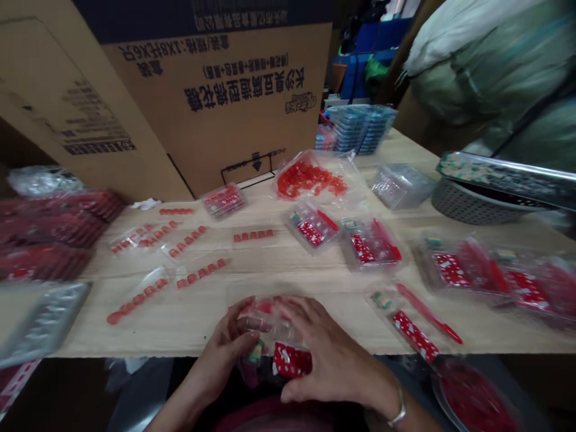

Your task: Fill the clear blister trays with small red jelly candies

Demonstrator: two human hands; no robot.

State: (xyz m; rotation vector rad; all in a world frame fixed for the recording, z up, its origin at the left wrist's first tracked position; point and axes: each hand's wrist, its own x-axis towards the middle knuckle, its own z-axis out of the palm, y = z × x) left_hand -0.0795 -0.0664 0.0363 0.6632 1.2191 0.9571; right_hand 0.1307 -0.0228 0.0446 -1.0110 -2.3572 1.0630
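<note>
Far left, red packets [42, 234] sit piled, then strips of red pieces [253, 235] line the worktop [328, 276]. Here's the left hand [236, 336], gripping a clear pack [290, 359] at the worktop's front edge, the right hand [330, 354] clasping its other side; rightward, more packs [310, 227], then a grey basket [472, 204].

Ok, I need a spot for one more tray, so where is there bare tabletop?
The tabletop looks bare along its front edge, between the left hand and the red strips. Another patch lies between the right hand and the polka-dot packet. It is crowded far right with packed trays and far left with stacked red packs.
</note>
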